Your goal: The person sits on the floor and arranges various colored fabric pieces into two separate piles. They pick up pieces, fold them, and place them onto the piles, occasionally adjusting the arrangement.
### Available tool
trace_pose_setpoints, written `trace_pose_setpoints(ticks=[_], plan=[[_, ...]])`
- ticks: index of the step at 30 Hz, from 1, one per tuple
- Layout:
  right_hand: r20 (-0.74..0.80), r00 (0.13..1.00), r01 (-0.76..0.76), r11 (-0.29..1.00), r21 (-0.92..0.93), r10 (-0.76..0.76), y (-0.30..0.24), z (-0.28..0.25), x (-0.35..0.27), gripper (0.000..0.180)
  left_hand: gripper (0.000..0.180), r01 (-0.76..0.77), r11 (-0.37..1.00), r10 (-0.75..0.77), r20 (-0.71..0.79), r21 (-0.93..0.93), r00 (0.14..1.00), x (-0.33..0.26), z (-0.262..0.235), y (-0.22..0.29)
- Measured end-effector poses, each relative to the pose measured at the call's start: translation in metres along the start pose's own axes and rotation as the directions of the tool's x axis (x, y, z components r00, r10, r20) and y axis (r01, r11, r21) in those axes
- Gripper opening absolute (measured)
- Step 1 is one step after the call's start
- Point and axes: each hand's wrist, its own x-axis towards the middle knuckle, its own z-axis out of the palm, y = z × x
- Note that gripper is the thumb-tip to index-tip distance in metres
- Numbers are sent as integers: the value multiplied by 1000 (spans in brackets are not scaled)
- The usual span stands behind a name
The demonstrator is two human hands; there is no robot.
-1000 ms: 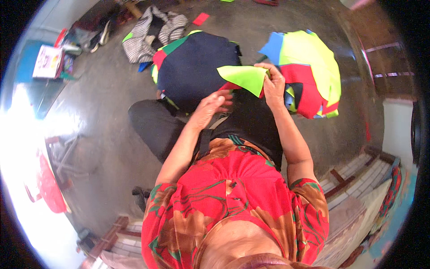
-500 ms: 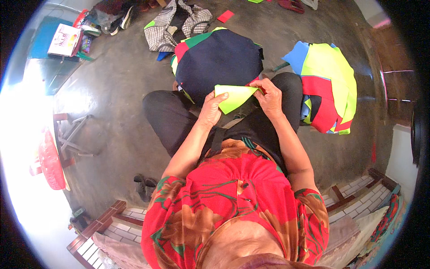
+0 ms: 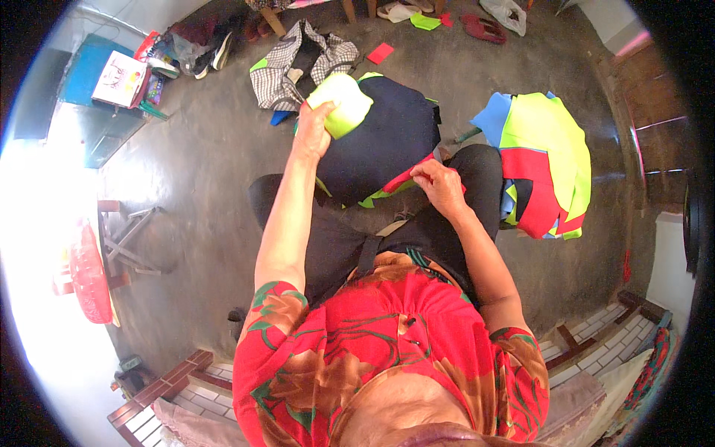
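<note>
My left hand (image 3: 316,130) is closed on a yellow-green cloth piece (image 3: 344,106), held at the far left side of a mound of cloth topped by a dark navy piece (image 3: 383,141). The mound lies in front of my lap, between my knees. Red cloth (image 3: 406,177) and green edges stick out along its near side. Next to that red edge, my right hand (image 3: 441,186) has its fingers drawn together above my right thigh. Whether anything thin is between its fingertips cannot be made out.
At the right stands a second pile (image 3: 547,149) of yellow-green, red and blue cloth. Beyond the mound lie a checked garment (image 3: 298,71), a red scrap (image 3: 380,53) and a green scrap (image 3: 425,22). Shoes (image 3: 216,56) are at the far left, a red stool seat (image 3: 91,274) at the left.
My left hand has carried the yellow-green cloth away and to the left. My right hand has let go of it and come slightly nearer to me. More of the mound's near edge shows.
</note>
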Motion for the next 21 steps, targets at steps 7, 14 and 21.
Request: trace_pose_setpoints(ticks=[7, 14, 21], plan=[[74, 996, -53, 999, 2, 53, 2, 0, 2, 9, 34, -9, 994, 19, -90, 113, 996, 77, -15, 6], [111, 993, -28, 998, -58, 34, 4, 1, 5, 8, 29, 432, 726, -157, -483, 535, 861, 65, -111, -68], [126, 991, -23, 996, -85, 33, 3, 4, 7, 10, 19, 356, 848, -176, -425, 392, 888, 45, -121, -68]])
